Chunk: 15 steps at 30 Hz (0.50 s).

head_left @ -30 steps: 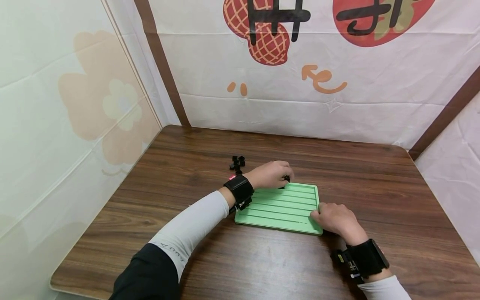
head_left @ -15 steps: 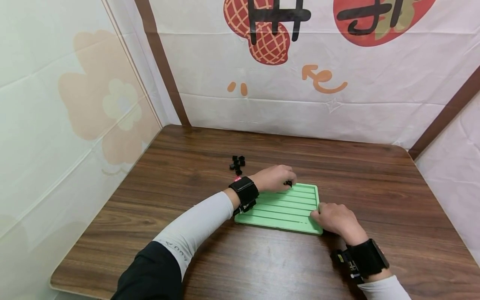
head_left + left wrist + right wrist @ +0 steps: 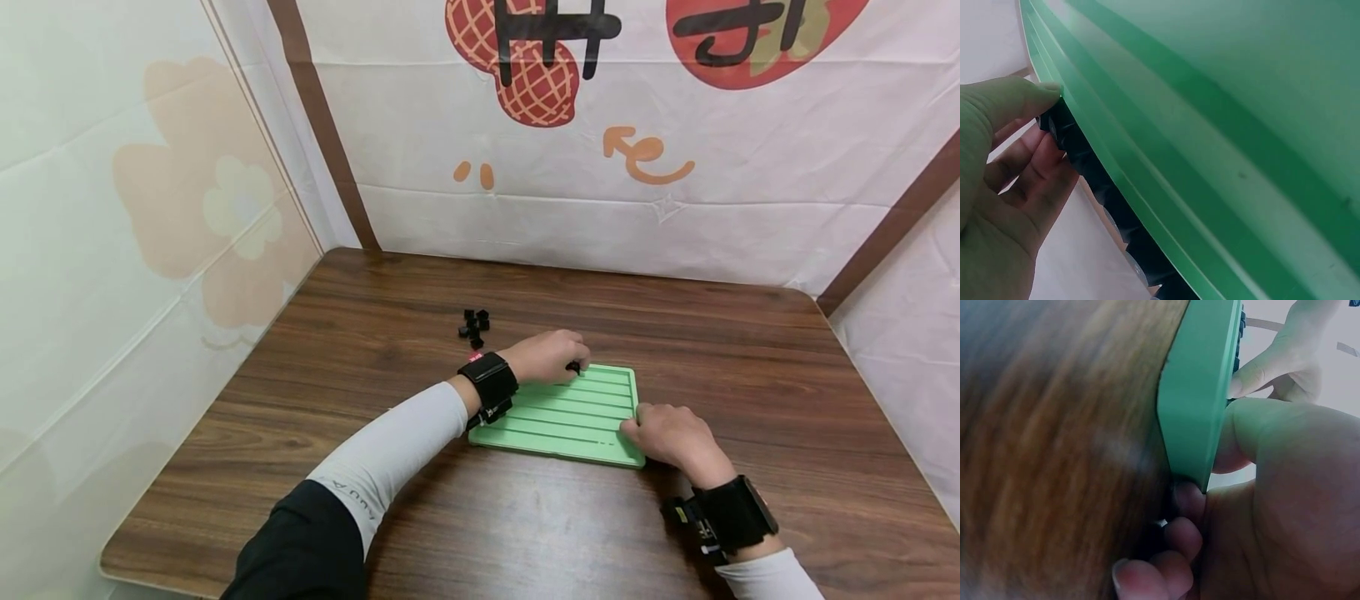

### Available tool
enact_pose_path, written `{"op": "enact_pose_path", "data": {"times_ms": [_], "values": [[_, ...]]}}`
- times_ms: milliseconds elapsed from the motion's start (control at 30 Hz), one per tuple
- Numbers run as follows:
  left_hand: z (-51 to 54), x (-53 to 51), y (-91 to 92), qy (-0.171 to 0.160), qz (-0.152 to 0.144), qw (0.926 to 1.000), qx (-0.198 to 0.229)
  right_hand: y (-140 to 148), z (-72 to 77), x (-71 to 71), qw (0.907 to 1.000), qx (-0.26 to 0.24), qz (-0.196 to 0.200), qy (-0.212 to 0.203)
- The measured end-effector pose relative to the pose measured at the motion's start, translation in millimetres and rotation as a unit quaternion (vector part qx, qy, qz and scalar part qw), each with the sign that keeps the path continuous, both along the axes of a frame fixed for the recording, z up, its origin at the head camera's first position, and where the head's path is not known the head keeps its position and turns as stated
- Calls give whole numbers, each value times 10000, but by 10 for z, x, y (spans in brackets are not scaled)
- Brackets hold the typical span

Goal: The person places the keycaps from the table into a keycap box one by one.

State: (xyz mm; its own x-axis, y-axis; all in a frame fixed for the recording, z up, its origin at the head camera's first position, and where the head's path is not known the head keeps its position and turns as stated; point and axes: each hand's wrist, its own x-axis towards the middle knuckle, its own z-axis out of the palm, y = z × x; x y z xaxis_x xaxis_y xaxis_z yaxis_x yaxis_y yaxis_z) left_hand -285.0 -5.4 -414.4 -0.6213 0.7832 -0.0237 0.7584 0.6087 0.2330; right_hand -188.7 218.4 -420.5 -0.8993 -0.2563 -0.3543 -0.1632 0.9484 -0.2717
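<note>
A green ridged board [image 3: 562, 421] lies on the brown table. At its far edge my left hand [image 3: 546, 357] pinches a small black piece [image 3: 573, 367] between thumb and fingers. In the left wrist view, several black pieces [image 3: 1094, 175] stand in a row along the board's edge, and the left hand [image 3: 1010, 181] holds the one at the row's end. My right hand [image 3: 670, 435] grips the board's right edge; in the right wrist view its thumb lies on top and its other fingers curl by the underside [image 3: 1272, 481].
A small cluster of black pieces [image 3: 474, 327] lies on the table [image 3: 390, 317] behind the left wrist. A printed white cloth [image 3: 525, 225] hangs behind the table, with another cloth [image 3: 90, 250] at the left.
My left hand has shifted slightly to the right along the board's far edge since a second ago. The right hand has stayed at the board's right edge.
</note>
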Motion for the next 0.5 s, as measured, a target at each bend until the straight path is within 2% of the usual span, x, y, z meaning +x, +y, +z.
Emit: {"op": "enact_pose_path", "data": {"times_ms": [200,500], "values": [[2,-2,0,-73,72,9999,-73,6,-1,-5,10000,-16,28,37],[-17,-11,18,7,96,9998,-157,-2,3,-5,10000,31,-8,1]]}}
